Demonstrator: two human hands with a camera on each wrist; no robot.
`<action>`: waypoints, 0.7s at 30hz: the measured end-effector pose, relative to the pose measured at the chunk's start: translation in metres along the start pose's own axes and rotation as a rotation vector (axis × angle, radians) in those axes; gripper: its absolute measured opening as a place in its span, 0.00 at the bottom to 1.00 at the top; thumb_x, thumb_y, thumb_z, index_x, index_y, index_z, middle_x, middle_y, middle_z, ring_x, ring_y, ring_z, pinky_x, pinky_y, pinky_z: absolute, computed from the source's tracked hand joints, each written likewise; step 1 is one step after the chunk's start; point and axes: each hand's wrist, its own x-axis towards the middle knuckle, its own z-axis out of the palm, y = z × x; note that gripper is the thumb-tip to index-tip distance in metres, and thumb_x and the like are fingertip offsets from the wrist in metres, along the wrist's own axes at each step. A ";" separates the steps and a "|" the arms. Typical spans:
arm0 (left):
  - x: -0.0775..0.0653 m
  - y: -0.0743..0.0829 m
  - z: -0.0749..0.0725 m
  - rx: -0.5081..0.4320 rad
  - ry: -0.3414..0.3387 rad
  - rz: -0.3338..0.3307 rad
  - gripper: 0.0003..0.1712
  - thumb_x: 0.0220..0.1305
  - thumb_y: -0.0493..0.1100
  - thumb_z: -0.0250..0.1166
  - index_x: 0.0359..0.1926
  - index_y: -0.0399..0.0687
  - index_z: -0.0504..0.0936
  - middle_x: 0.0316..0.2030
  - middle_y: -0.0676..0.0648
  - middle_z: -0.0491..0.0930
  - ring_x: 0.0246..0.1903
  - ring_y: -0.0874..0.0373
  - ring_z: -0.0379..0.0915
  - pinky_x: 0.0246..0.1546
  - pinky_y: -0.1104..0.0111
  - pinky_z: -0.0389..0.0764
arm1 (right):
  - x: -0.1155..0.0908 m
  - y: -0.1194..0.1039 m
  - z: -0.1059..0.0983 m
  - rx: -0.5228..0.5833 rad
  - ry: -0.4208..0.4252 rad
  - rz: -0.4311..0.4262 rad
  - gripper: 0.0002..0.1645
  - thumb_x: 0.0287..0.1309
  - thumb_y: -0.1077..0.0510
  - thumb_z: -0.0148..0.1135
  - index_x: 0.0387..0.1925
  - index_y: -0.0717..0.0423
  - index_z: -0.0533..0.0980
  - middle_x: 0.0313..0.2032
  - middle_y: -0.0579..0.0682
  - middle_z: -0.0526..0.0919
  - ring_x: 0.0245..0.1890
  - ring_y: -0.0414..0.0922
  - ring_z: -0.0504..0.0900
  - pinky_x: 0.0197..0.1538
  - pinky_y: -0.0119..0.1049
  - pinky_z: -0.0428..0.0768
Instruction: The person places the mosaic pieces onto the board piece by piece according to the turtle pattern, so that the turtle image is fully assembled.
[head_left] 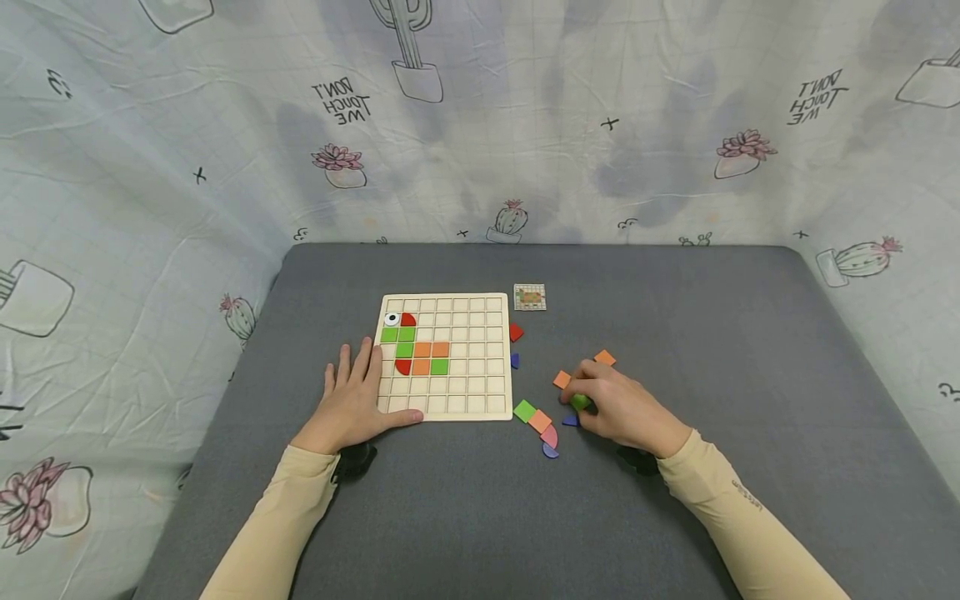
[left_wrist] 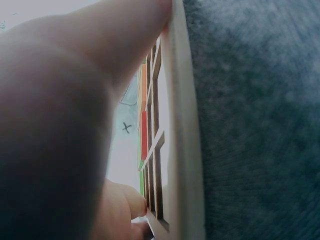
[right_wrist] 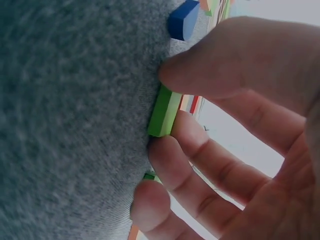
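Note:
A wooden grid board (head_left: 480, 385) lies on the table, with an eye tile (head_left: 392, 319) and several red, green and orange tiles set in its left part. My left hand (head_left: 348, 410) rests at the board's left edge, fingers extended and thumb on the near edge; the thumb also crosses the board rim (left_wrist: 185, 125) in the left wrist view. To the right of the board, my right hand (head_left: 628, 408) pinches a green tile (right_wrist: 164, 114) between thumb and fingertips, down at the tabletop. Beside that hand lie orange tiles (head_left: 604, 357) and a blue tile (head_left: 571, 421).
A small pattern card (head_left: 529, 297) lies beyond the board's right corner. A red tile (head_left: 516, 332) and a blue piece (head_left: 514, 361) sit along the right edge. Nearer, green (head_left: 524, 410), orange (head_left: 540, 422), pink (head_left: 551, 436) and blue (head_left: 551, 451) pieces form a line.

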 end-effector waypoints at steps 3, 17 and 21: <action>0.000 0.000 0.000 0.003 -0.001 -0.001 0.80 0.52 0.81 0.68 0.83 0.34 0.39 0.83 0.31 0.33 0.80 0.25 0.23 0.74 0.28 0.35 | 0.000 0.001 0.001 0.007 0.006 0.001 0.19 0.46 0.73 0.70 0.35 0.46 0.87 0.36 0.41 0.78 0.35 0.39 0.77 0.35 0.32 0.77; 0.000 0.000 0.001 -0.005 -0.001 0.003 0.80 0.52 0.80 0.68 0.83 0.34 0.39 0.83 0.31 0.33 0.80 0.26 0.22 0.74 0.29 0.34 | 0.003 0.002 0.001 0.028 0.073 -0.011 0.12 0.52 0.68 0.73 0.33 0.46 0.87 0.34 0.42 0.78 0.29 0.40 0.76 0.32 0.29 0.74; 0.000 0.000 0.001 -0.006 0.000 0.002 0.80 0.52 0.80 0.68 0.83 0.34 0.38 0.83 0.31 0.33 0.80 0.26 0.22 0.74 0.28 0.34 | 0.008 0.001 -0.001 0.027 0.095 0.004 0.11 0.54 0.65 0.73 0.35 0.46 0.87 0.36 0.41 0.80 0.32 0.41 0.76 0.33 0.31 0.75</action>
